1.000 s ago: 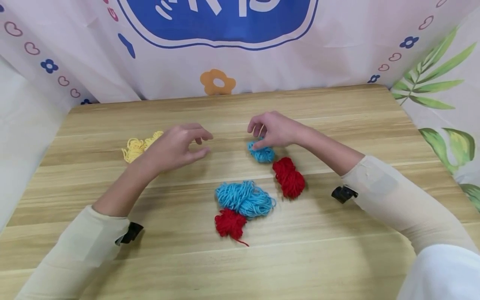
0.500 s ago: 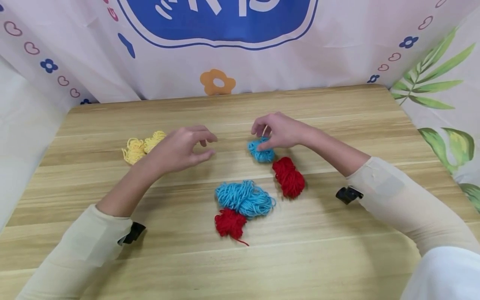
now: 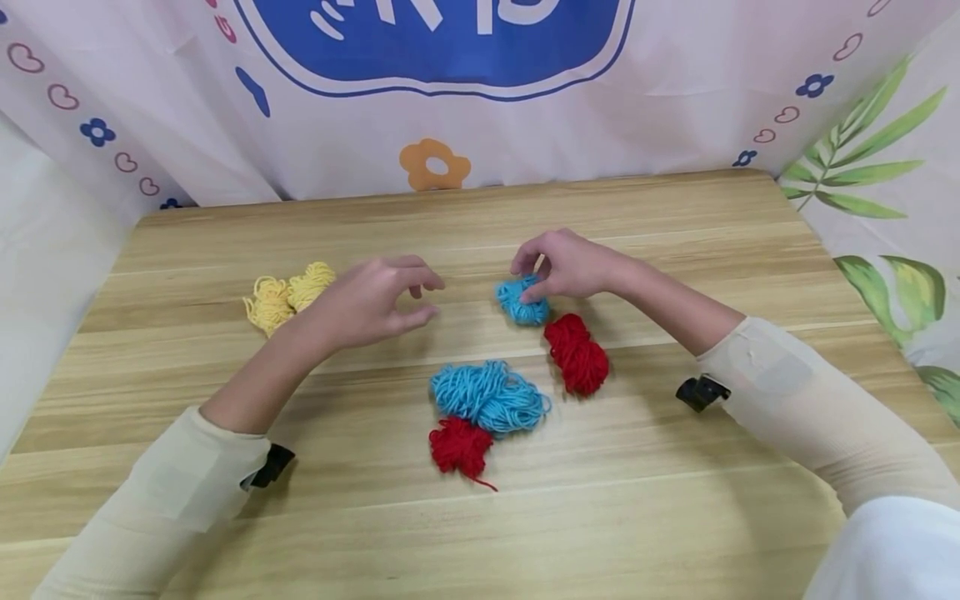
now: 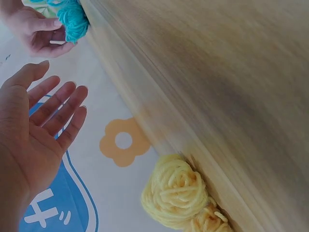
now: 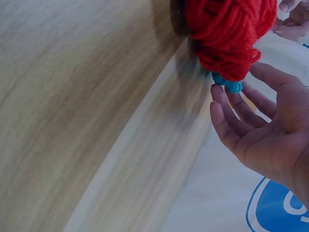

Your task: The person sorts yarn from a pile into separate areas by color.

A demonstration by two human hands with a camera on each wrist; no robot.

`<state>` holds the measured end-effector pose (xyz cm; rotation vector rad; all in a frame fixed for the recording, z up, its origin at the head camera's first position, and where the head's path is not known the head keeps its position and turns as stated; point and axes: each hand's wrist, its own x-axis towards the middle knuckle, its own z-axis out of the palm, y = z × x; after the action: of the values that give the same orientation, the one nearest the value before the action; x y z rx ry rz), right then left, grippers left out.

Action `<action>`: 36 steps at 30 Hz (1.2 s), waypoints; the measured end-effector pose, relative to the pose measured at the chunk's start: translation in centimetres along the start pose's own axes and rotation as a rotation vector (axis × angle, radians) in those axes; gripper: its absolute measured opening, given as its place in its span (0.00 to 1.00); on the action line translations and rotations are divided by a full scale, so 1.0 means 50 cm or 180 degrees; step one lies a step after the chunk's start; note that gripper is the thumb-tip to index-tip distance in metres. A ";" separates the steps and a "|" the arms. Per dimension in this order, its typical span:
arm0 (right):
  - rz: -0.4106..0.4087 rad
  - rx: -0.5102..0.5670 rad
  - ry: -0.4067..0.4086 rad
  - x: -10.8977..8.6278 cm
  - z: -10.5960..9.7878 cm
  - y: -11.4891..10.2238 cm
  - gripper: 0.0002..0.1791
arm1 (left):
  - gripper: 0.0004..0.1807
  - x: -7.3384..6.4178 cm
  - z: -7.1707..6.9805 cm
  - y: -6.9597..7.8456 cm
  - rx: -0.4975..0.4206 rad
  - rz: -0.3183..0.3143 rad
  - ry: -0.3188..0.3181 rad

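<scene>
My left hand hovers over the table with loosely bent fingers and nothing in them. In the left wrist view its palm and spread fingers show plainly. Just behind that hand lie two yellow yarn bundles, side by side. My right hand is over a small blue yarn bundle, with thumb in front and fingers loosely curved above it. Whether the fingertips touch the yarn I cannot tell. Nearer to me a red yarn bundle lies by it, and in the right wrist view this red yarn partly covers the blue one.
A larger blue yarn bundle lies at the middle of the wooden table, touching a small red yarn bundle with a loose tail. A printed white curtain hangs along the table's far edge.
Both hands have drifted slightly to the right and a little nearer. More of the yellow yarn shows behind my left hand. The yarn bundles have stayed in place.
</scene>
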<state>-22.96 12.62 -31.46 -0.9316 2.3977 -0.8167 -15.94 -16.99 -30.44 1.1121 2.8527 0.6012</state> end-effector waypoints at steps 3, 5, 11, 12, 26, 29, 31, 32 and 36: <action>-0.0015 0.0034 0.0052 0.001 0.000 0.008 0.14 | 0.16 0.001 0.000 0.002 -0.0008 -0.0008 -0.0022; -0.0030 0.0010 0.0096 0.001 -0.001 0.012 0.11 | 0.16 0.002 0.000 0.003 -0.0008 -0.0016 -0.0032; -0.0077 -0.0085 0.0161 0.001 -0.002 0.021 0.07 | 0.16 0.003 0.001 0.004 -0.0014 -0.0004 -0.0055; -0.0083 -0.0085 0.0170 0.001 -0.002 0.022 0.06 | 0.16 0.003 0.001 0.004 -0.0018 0.0001 -0.0057; -0.0103 0.0143 0.0332 0.002 0.002 0.031 0.04 | 0.16 0.008 0.004 0.006 -0.0143 0.0009 -0.0150; -0.0094 0.0202 0.0364 0.000 0.003 0.033 0.05 | 0.16 0.008 0.005 0.007 -0.0184 -0.0016 -0.0183; -0.0077 0.0234 0.0392 0.000 0.003 0.034 0.05 | 0.16 0.009 0.006 0.008 -0.0195 -0.0018 -0.0201; -0.0062 0.0251 0.0409 0.000 0.002 0.034 0.05 | 0.16 0.009 0.006 0.007 -0.0204 -0.0012 -0.0209; 0.0006 0.0324 0.0476 0.000 0.000 0.033 0.05 | 0.16 0.011 0.009 0.008 -0.0231 0.0021 -0.0238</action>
<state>-23.68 13.60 -32.54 -0.8557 2.4556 -1.0308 -16.02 -16.23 -30.64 1.1088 2.7426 0.6436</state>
